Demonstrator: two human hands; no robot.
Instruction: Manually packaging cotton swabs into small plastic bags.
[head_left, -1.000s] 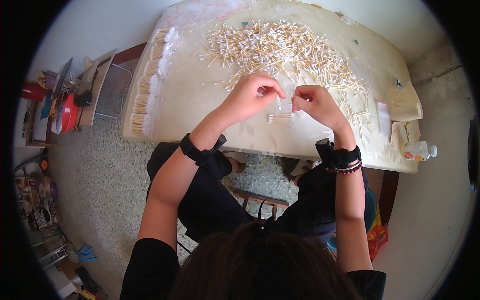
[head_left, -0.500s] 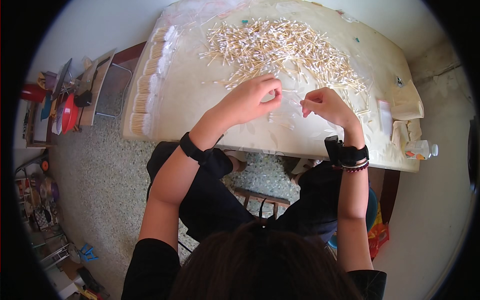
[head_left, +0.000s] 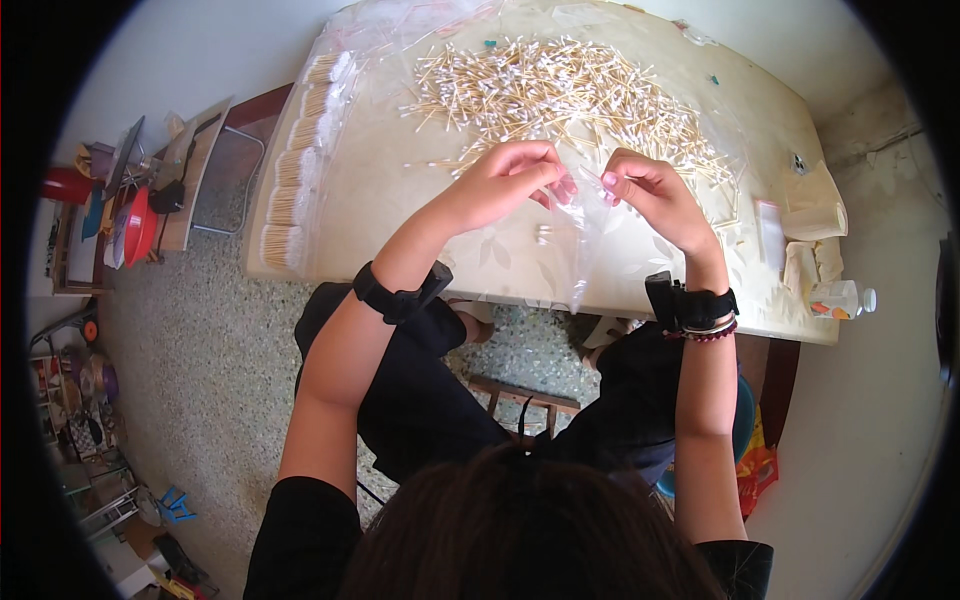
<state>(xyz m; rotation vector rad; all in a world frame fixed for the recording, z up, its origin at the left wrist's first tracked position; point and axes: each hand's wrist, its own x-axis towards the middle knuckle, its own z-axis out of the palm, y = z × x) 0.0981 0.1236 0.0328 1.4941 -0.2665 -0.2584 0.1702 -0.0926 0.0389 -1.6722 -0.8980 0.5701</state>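
Note:
A clear plastic bag [head_left: 582, 250] hangs between my two hands over the near part of the table, its lower end close to the front edge. My left hand [head_left: 515, 182] pinches one side of its top. The other side is pinched by my right hand [head_left: 650, 195], thumb against fingers. Beyond my hands spreads a big loose pile of cotton swabs [head_left: 560, 90]. A few swabs [head_left: 544, 233] lie on the table just left of the bag, partly hidden by it. At the table's left side runs a row of bagged swab bundles [head_left: 290, 205].
The table [head_left: 400, 250] has a pale patterned cover. On its right stand a plastic bottle [head_left: 842, 299], brown paper [head_left: 812, 215] and a white packet [head_left: 769, 235]. Clear plastic sheeting [head_left: 390, 25] lies at the far left. A wooden stool [head_left: 524, 392] shows below between my legs.
The clear bag has come up into an upright hang between my hands; before, it lay lower and bunched. My left fingers have moved right and closed on it, and my right hand has risen slightly.

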